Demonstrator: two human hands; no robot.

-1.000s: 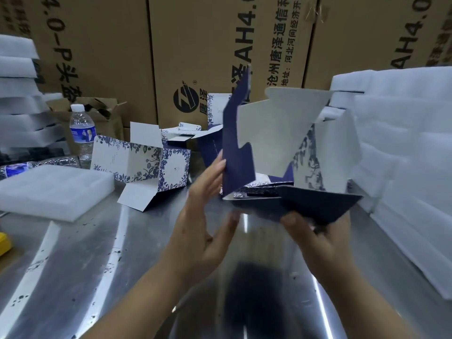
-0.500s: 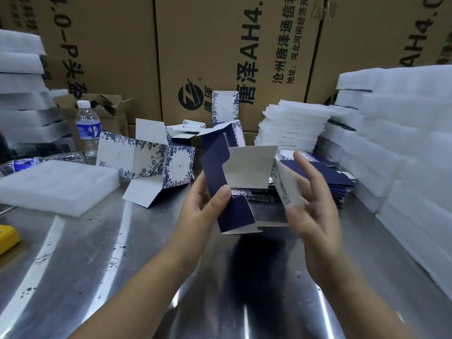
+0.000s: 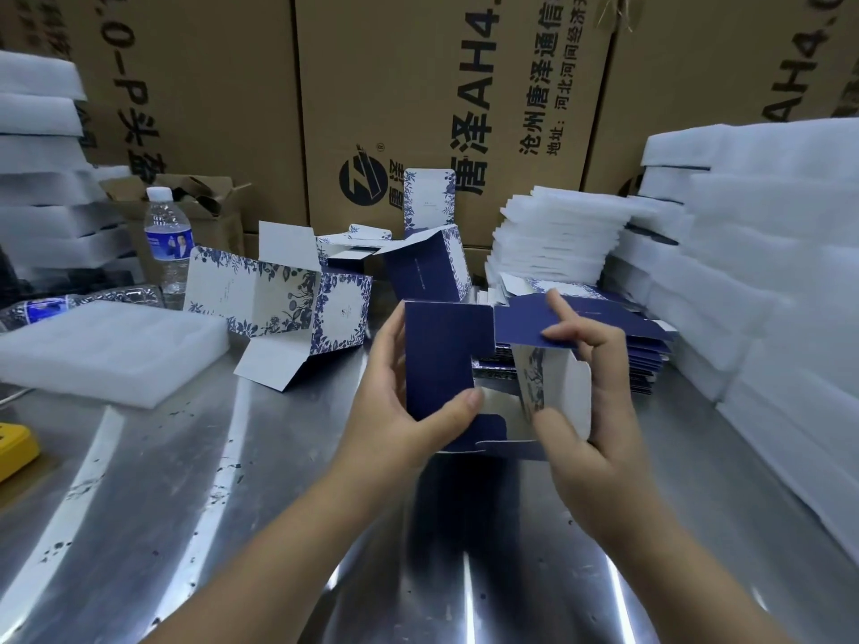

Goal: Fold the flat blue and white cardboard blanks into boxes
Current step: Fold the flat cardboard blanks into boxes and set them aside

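While we hold the half-formed blue and white cardboard box (image 3: 441,360) upright over the steel table (image 3: 186,504), our left hand (image 3: 395,416) pinches its dark panel. Our right hand (image 3: 595,425) grips the floral side, index finger extended onto the top flap (image 3: 520,323), so it is nearer for folding.

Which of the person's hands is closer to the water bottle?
Left. The water bottle stands far back on the left; the left hand grips the box blank on that side, the right hand holds its opposite side, farther away.
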